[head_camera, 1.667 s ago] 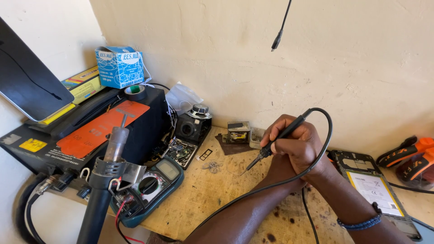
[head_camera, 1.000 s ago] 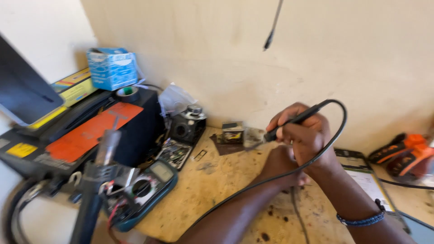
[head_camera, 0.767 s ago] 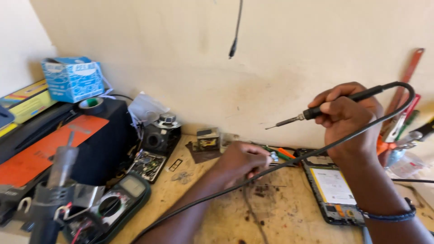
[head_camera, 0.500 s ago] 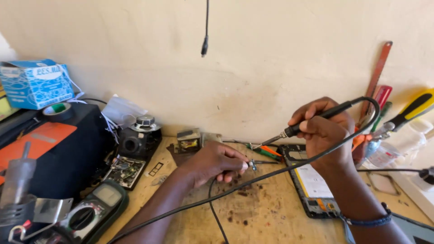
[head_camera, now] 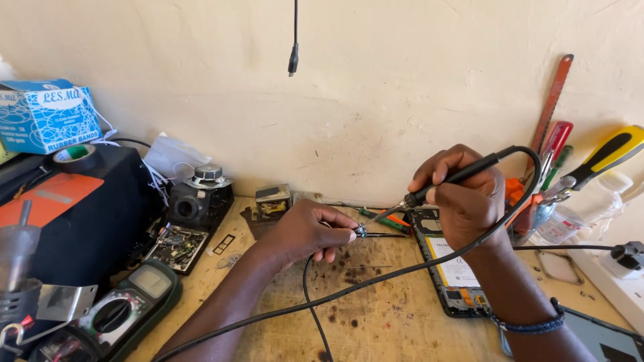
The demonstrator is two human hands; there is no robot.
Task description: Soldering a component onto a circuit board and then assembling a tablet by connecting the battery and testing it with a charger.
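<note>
Right hand [head_camera: 469, 201], at about three o'clock from the middle of the view, is closed in a pen grip around a slim black soldering iron [head_camera: 449, 181], whose thin metal tip slants down toward eight o'clock and meets a tiny metal component [head_camera: 360, 232]. Left hand [head_camera: 305, 231], just below centre, rests on the bench with its fingertips pinched shut on that same small component; a thin black wire runs from it toward six o'clock.

Going from largest to smallest: a worn pale wooden bench [head_camera: 376, 315] with dark burn marks carries everything, set against a cream plastered wall [head_camera: 376, 94]. At nine o'clock stands a big black box-shaped unit with an orange panel on top [head_camera: 74, 208]. At seven o'clock lies a dark green multimeter with a round dial [head_camera: 117, 312]. A blue and white cardboard box [head_camera: 43, 114] sits at ten o'clock on that unit. Just right of the right hand, at four o'clock, lies an opened black phone with its pale battery showing [head_camera: 453, 275]. The soldering iron's thick black cable [head_camera: 376, 278] loops from the hand across the bench toward seven o'clock. A small black speaker with a silver knob [head_camera: 201, 198] sits near the wall at ten o'clock, a bare green circuit board [head_camera: 176, 245] just below it. A yellow and black handled tool [head_camera: 604, 157] leans at two o'clock.
</note>
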